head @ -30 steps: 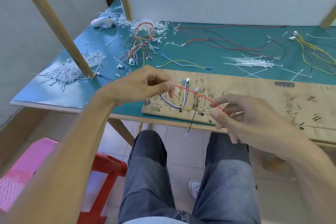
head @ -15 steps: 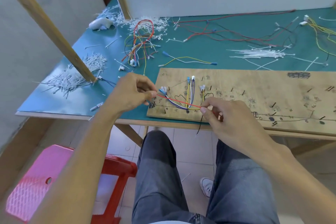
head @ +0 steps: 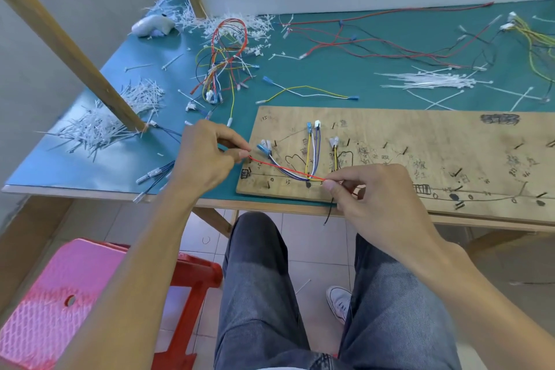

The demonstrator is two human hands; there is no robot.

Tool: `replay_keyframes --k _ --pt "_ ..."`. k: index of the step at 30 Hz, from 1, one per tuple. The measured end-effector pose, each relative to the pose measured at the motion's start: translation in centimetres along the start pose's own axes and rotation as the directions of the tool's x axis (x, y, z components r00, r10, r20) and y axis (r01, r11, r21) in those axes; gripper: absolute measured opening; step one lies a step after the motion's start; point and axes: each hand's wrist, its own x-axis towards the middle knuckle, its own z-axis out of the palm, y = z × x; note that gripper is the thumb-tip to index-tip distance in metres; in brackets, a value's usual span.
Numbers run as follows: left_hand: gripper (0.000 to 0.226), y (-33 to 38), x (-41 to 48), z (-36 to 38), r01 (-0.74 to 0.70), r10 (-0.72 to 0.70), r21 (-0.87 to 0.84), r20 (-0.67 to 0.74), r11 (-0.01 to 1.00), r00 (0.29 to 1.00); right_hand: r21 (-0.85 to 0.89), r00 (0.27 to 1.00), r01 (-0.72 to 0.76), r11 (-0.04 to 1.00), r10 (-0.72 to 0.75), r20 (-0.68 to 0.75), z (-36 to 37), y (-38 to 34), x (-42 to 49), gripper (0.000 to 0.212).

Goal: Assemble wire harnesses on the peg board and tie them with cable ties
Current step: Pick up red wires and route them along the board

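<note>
Pinching one red wire (head: 285,170) at two spots. The left hand (head: 207,156) grips its end between thumb and forefinger, and the right hand (head: 378,198) nips it further along the same way, other fingers loosely curled. The wire runs taut from hand to hand, low over the near corner of the single peg board (head: 420,159); contact with the board can't be judged.

Between the hands, one routed bundle (head: 312,159) of yellow, white and purple leads lies on the board. Two connectors, one blue (head: 308,125) and one white (head: 317,124), sit side by side beyond it. One black wire (head: 329,210) dangles off the table edge just beside the right thumb.

- Beyond the right hand: one sheaf of whole cable ties (head: 432,81).
- Outboard of the left hand: one heap of tie offcuts (head: 105,123).
- Beyond the left hand: one wire tangle (head: 225,63).
- Below the left forearm: two stools, one pink (head: 51,303) and one red (head: 192,273).
</note>
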Motion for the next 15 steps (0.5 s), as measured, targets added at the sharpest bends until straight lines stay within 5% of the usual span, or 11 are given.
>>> replay_keyframes --k 4,15 --pt "0.03 -0.73 -0.35 0.12 0.02 -0.019 -0.088 0.01 0.996 1.0 0.05 1.0 -0.004 0.999 0.005 -0.025 0.27 0.34 0.09 0.008" --pt "0.017 -0.78 -0.27 0.19 -0.078 0.077 0.015 0.077 0.997 0.994 -0.003 0.999 -0.026 1.0 0.026 -0.026 0.48 0.99 -0.22 0.006"
